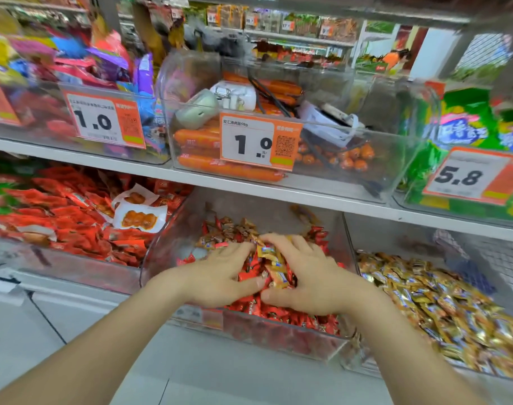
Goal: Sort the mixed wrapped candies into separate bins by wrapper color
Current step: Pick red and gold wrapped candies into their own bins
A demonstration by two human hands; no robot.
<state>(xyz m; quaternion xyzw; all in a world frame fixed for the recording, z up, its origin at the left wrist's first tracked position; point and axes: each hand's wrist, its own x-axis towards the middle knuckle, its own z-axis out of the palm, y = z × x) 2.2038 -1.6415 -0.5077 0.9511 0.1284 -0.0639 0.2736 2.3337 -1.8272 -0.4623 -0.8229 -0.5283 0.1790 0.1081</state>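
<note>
Though amid red candies (278, 312), crinkly gold candies (274, 266), blue-labelled.

Retail shop, snack aisle. Orange price tags marked 1.0 (261, 141), 1.0 (103, 121), 5.8 (468, 176) clipped to clear plastic bins (337, 182). Bins lined along white shelf (278, 197). Bulk stock inside: packaged sausages (229, 168), red snack packets (74, 217), red wrapped candies (278, 314), gold wrapped candies (439, 302). More stocked, price-labelled shelving (293, 36) behind.
</note>
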